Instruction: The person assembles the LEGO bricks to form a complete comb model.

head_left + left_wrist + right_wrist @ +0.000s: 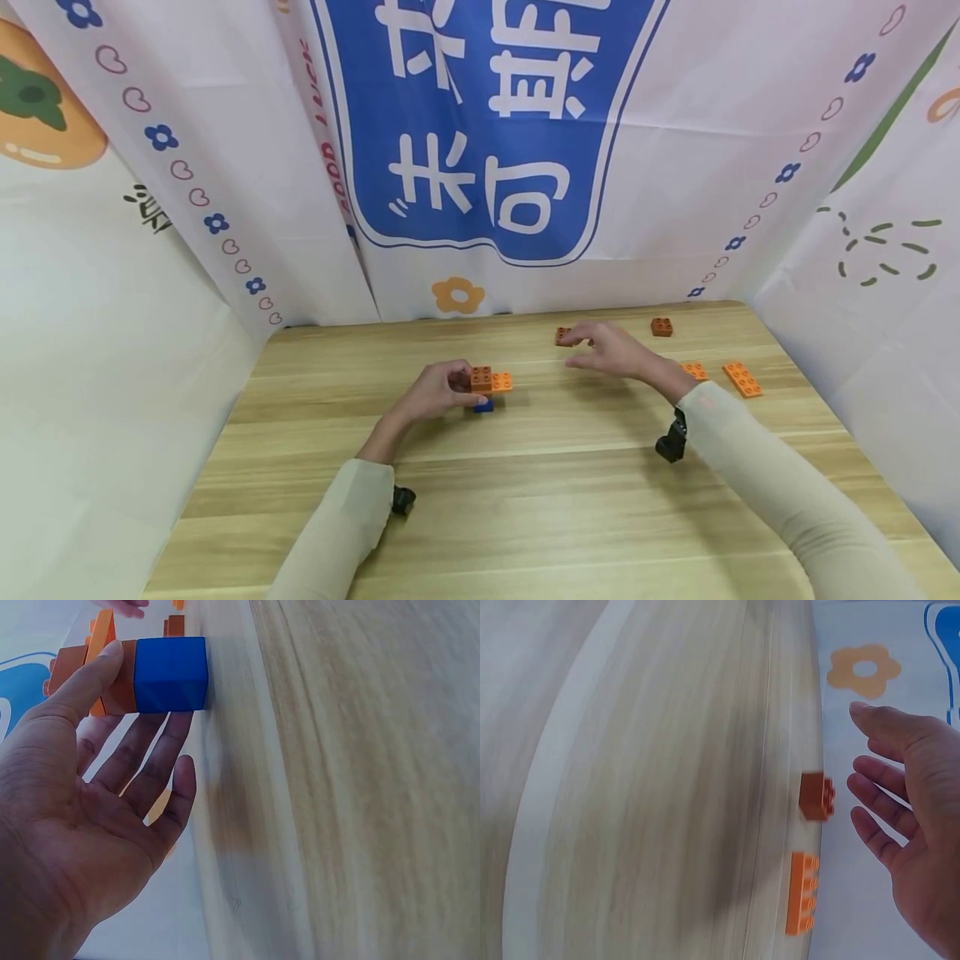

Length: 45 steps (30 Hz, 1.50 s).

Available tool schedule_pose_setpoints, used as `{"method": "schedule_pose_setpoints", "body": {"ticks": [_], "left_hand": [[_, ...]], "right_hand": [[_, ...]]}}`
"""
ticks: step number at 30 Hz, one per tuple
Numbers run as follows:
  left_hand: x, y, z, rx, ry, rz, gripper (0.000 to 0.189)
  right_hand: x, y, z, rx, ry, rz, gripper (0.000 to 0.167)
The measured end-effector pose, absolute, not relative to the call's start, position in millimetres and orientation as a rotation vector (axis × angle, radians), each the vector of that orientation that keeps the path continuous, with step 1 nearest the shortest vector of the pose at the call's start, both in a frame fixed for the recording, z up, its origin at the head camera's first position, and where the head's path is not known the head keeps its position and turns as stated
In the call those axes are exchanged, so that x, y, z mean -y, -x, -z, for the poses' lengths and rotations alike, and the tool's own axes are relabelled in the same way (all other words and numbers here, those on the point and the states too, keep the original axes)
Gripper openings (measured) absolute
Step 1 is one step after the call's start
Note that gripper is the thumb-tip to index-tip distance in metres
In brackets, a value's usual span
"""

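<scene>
My left hand (442, 392) pinches a stack of toy building blocks between thumb and fingers. The stack has a blue block (172, 674) at the bottom, a brown block (120, 686) above it, then a flat orange block (502, 382) that juts out to the right, and another brown block (481, 378) on top. Over the back of the table my right hand (615, 350) holds nothing, its fingers spread and loosely bent. Its fingertips overlap a loose brown block (563, 337) in the head view.
Near the right side of the wooden table (570, 500) lie a brown block (662, 327), an orange block (742, 379) and another orange block (693, 371), partly hidden by the right wrist. A printed cloth (637, 208) hangs along the table's back edge.
</scene>
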<state>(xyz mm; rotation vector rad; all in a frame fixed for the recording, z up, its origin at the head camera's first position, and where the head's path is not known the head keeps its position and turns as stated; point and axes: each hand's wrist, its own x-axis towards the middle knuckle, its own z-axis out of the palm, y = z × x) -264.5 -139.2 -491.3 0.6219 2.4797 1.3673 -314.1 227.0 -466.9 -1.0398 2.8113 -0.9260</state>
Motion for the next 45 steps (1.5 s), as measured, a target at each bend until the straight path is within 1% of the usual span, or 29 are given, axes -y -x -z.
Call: {"method": "schedule_pose_setpoints", "body": {"ticks": [10, 16, 24, 34, 45], "left_hand": [[140, 265, 490, -2.478, -0.630, -1.360, 0.024], [140, 264, 490, -2.488, -0.638, -1.355, 0.023], [141, 263, 490, -2.486, -0.648, -1.354, 0.022], [140, 262, 492, -2.482, -0.658, -1.379, 0.024], [141, 264, 495, -2.487, -0.641, -1.366, 0.022]], "right_hand": [[-249, 323, 471, -2.900, 0.975, 0.809, 0.041], [-258, 328, 473, -2.946, 0.888, 0.760, 0.044], [-270, 331, 483, -2.982, 0.854, 0.743, 0.045], [-278, 337, 489, -2.976, 0.827, 0.705, 0.047], [-280, 338, 496, -2.977, 0.774, 0.689, 0.046]]}}
